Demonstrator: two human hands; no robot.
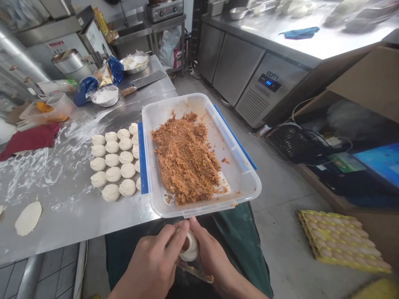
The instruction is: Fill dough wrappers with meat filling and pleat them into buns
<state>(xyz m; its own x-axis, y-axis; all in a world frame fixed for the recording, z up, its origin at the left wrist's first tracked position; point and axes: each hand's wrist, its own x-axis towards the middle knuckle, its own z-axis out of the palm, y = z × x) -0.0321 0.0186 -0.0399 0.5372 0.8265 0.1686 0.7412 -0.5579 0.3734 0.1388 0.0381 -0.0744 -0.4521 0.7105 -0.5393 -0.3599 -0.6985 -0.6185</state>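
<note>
Between my two hands is a stuffed bun, its dough gathered up around a small opening at the top. My left hand pinches the rim of the dough. My right hand is closed around the bun's other side. A flat, narrow spreader with bits of filling at its end juts out below the bun against my right hand; its grip is hidden. Just beyond my hands sits a clear plastic tub of reddish-brown minced filling.
Rows of shaped buns stand left of the tub on a floured steel table. A flat dough wrapper lies near its front edge. Farther back are a cleaver and a bowl of flour. Egg trays rest at right.
</note>
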